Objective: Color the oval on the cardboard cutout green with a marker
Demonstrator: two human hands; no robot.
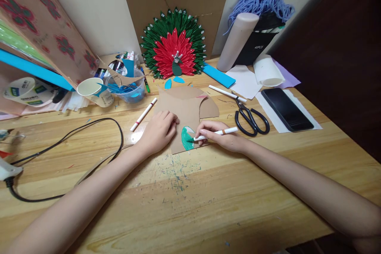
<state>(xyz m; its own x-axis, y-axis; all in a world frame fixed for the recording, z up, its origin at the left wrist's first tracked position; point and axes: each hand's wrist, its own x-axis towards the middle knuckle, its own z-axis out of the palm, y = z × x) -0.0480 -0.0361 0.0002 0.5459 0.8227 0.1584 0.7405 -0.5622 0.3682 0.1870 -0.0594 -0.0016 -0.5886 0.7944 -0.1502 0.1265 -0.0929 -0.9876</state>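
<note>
My right hand (pixel 218 137) pinches a white marker (pixel 228 131) with a brown band and a green tip. The tip touches a small rounded shape (pixel 187 139), mostly coloured green, with a pale patch left at its upper right. That shape lies on a piece of brown cardboard (pixel 181 103) flat on the table. On the cardboard's left part rests my left hand (pixel 160 131), its fingers curled in and pressed together, with no object showing in them. Left of it lies a white marker with a red band (pixel 143 114). Black-handled scissors (pixel 251 119) lie beyond my right hand.
A green and red paper peacock (pixel 175 47) stands at the back. A paper cup (pixel 95 91) and a plastic tub of blue scraps (pixel 127 87) stand left. A phone (pixel 287 109) lies right. A black cable (pixel 122 135) loops beside my left forearm.
</note>
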